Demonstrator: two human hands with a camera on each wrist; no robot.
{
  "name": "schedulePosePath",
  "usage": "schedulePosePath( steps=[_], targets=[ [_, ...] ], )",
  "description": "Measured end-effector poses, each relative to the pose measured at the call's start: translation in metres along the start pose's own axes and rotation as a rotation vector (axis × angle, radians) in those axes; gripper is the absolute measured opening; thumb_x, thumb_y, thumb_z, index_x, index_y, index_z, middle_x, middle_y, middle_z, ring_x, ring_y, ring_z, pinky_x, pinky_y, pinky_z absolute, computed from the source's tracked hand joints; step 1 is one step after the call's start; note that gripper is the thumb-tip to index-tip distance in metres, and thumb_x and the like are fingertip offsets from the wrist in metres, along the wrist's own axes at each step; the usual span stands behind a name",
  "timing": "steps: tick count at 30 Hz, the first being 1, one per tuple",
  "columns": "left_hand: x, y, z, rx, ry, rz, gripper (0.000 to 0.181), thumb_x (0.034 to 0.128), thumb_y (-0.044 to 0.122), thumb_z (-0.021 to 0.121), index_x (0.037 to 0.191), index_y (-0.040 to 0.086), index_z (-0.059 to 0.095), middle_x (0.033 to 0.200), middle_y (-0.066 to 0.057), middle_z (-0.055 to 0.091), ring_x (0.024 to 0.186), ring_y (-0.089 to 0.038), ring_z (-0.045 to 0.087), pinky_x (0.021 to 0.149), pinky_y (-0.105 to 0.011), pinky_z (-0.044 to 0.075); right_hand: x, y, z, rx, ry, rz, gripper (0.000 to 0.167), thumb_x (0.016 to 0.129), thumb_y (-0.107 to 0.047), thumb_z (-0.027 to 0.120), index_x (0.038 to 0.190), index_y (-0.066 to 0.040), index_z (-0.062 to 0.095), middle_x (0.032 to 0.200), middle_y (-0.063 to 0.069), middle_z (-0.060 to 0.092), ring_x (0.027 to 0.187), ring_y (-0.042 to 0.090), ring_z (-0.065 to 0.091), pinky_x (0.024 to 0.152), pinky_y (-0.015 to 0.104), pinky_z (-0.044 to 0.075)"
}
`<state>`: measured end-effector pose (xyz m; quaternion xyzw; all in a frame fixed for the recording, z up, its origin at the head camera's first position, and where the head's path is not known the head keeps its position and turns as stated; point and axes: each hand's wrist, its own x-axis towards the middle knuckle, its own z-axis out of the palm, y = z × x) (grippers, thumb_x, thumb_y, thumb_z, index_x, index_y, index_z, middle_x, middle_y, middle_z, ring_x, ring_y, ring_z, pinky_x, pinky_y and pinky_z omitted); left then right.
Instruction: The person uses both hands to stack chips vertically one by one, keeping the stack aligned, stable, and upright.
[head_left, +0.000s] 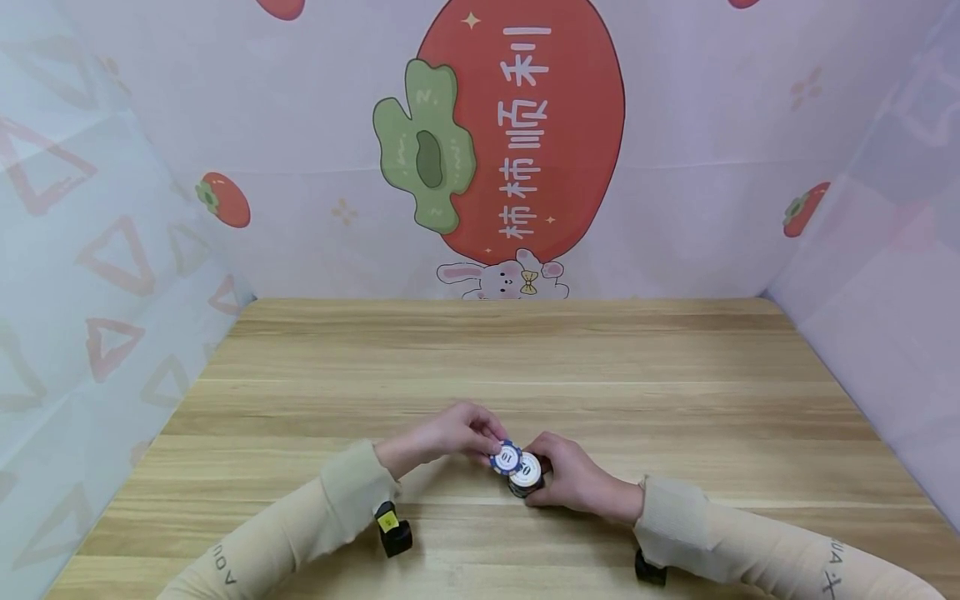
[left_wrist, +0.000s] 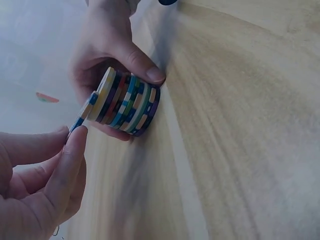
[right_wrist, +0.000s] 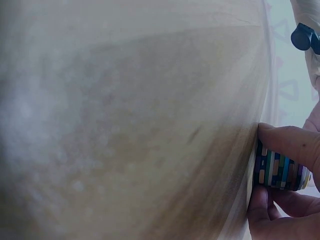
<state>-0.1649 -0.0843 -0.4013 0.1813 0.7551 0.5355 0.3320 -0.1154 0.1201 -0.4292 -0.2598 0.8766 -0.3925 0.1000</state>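
Note:
A stack of poker chips (head_left: 526, 472) in several colours stands on the wooden table, a pale chip marked 10 on top. My right hand (head_left: 573, 475) grips the stack from the side, thumb and fingers round it near the tabletop. Between thumb and fingers my left hand (head_left: 465, 432) pinches one blue-and-white poker chip (head_left: 506, 457), also marked 10. In the left wrist view that chip (left_wrist: 84, 111) is tilted, its edge at the top of the stack (left_wrist: 127, 102). The right wrist view shows the stack's side (right_wrist: 280, 169) between thumb and fingers.
The wooden table (head_left: 480, 350) reaches back to a printed backdrop (head_left: 315, 233) with a large persimmon drawing. Pale sheets (head_left: 97, 250) line the left and right sides. A black wrist device (head_left: 395, 533) is strapped under the left sleeve, another (head_left: 649, 569) under the right.

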Motion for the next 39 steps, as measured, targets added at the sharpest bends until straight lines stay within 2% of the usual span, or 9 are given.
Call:
schedulePosePath(
  steps=[12, 21, 33, 39],
  targets=[
    [0.003, -0.001, 0.014, 0.013, 0.038, 0.002, 0.015, 0.0797, -0.004, 0.064, 0.092, -0.013, 0.061, 0.078, -0.009, 0.064, 0.063, -0.008, 0.059, 0.063, -0.026, 0.053, -0.001, 0.002, 0.0, -0.021, 0.002, -0.025, 0.04, 0.057, -0.009, 0.082, 0.092, -0.005, 0.062, 0.088, -0.004, 0.053, 0.079, 0.007, 0.049, 0.069, 0.022, 0.044],
    [0.003, 0.001, 0.021, 0.071, 0.077, 0.011, 0.012, 0.0779, -0.002, 0.066, 0.087, -0.009, 0.063, 0.074, -0.006, 0.063, 0.061, -0.008, 0.058, 0.061, -0.028, 0.053, -0.002, 0.003, 0.0, -0.034, 0.003, -0.02, 0.042, 0.057, -0.011, 0.083, 0.094, -0.006, 0.063, 0.089, -0.004, 0.054, 0.081, 0.009, 0.051, 0.073, 0.024, 0.044],
    [0.005, 0.002, 0.024, 0.124, 0.096, 0.031, 0.011, 0.0777, 0.001, 0.068, 0.085, -0.006, 0.064, 0.072, -0.007, 0.065, 0.057, -0.007, 0.058, 0.06, -0.027, 0.052, -0.002, 0.002, 0.0, -0.04, 0.013, -0.02, 0.041, 0.057, -0.009, 0.082, 0.092, -0.006, 0.063, 0.087, -0.005, 0.054, 0.08, 0.008, 0.051, 0.072, 0.024, 0.045],
    [0.004, 0.002, 0.017, 0.232, 0.107, 0.063, 0.013, 0.0821, 0.01, 0.065, 0.086, -0.002, 0.064, 0.073, -0.005, 0.064, 0.061, -0.012, 0.06, 0.059, -0.027, 0.051, -0.002, 0.002, -0.003, -0.02, -0.014, 0.009, 0.045, 0.056, -0.009, 0.082, 0.097, -0.004, 0.062, 0.089, -0.004, 0.054, 0.082, 0.011, 0.052, 0.074, 0.024, 0.046]
  ],
)
